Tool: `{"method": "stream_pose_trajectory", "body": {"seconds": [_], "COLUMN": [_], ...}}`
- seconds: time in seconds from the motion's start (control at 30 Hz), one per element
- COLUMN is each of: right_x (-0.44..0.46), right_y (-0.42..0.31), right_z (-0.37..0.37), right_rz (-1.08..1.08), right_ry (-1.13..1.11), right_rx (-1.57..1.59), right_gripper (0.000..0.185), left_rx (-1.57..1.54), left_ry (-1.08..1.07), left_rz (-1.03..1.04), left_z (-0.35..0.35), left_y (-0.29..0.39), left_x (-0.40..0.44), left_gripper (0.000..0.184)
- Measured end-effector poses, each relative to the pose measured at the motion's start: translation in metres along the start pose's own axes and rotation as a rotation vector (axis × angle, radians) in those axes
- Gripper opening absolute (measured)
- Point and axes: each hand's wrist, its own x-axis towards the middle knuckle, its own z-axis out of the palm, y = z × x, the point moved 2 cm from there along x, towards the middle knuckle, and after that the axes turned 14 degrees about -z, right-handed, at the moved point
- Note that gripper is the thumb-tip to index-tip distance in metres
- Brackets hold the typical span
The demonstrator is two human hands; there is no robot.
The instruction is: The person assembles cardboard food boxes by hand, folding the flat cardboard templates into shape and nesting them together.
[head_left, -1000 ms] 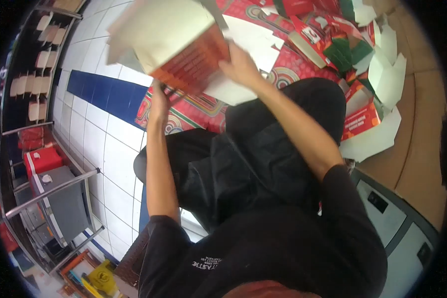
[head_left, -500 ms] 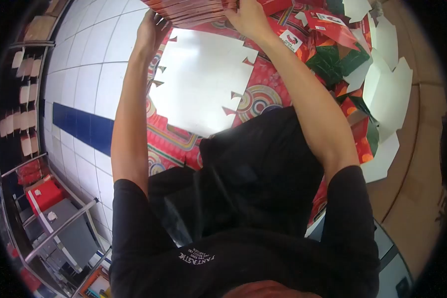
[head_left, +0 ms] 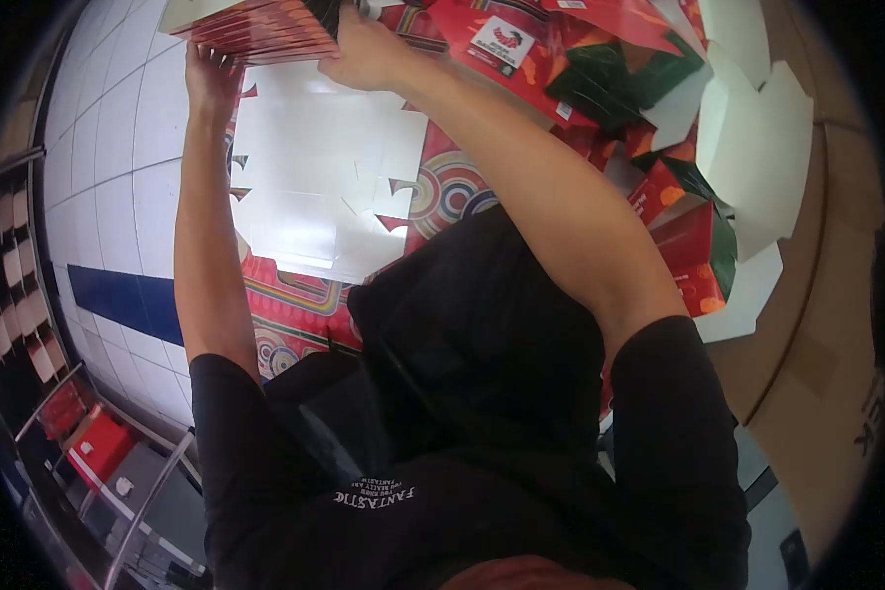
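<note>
At the top of the view a thick stack of flat red cardboard boxes [head_left: 265, 31] is held between my two hands, partly cut off by the frame edge. My left hand [head_left: 209, 81] grips its lower left corner, with fingertips tucked beneath. At the right end my right hand [head_left: 369, 54] is closed on the stack's edge. Just below lies a white cardboard blank [head_left: 315, 167], flat, with notched tabs along its sides. It rests on a red patterned mat [head_left: 295, 295].
Loosely piled red and green printed boxes [head_left: 688, 246] and open white cartons [head_left: 757, 167] fill the right side. Brown cardboard [head_left: 826, 295] lies beyond them. At left are white floor tiles [head_left: 133, 187], a metal rack [head_left: 147, 501] and a red box [head_left: 103, 447].
Both hands and the stack appear further left in the view, and more of the stack's underside and end shows. The whole scene has shifted left as the camera turned.
</note>
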Motion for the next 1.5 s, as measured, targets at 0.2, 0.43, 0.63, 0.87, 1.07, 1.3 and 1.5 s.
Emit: {"method": "stream_pose_trajectory", "body": {"seconds": [0.2,0.43,0.63,0.87,1.07,1.3,1.5], "right_x": [-0.006,0.000,-0.007,-0.039,-0.069,-0.110,-0.113], "right_y": [0.008,0.015,0.019,0.039,0.039,-0.039,-0.143], "right_z": [-0.001,0.011,-0.029,-0.081,-0.121,-0.147,-0.079], "right_rz": [-0.124,-0.206,-0.095,0.164,0.306,0.113,-0.524], "right_ry": [-0.053,0.010,-0.248,0.003,0.157,0.293,0.469], "right_rx": [0.065,0.063,-0.366,-0.946,-0.798,-0.755,-0.212], "right_gripper": [0.117,0.110,0.063,0.048,0.041,0.028,0.021], "left_rx": [0.164,0.345,0.798,0.981,0.714,0.917,0.984], "left_ry": [0.028,0.095,0.044,-0.005,-0.533,-0.923,-0.517], "left_rz": [-0.061,-0.006,0.104,0.312,0.887,0.982,1.202], "left_z": [-0.011,-0.035,-0.054,-0.014,0.143,0.213,0.165], "left_y": [0.012,0.002,-0.073,-0.114,-0.070,-0.090,-0.099], "left_x": [-0.021,-0.092,-0.227,-0.381,-0.478,-0.497,-0.480], "left_gripper": [0.079,0.086,0.078,0.070,0.042,0.027,0.026]}}
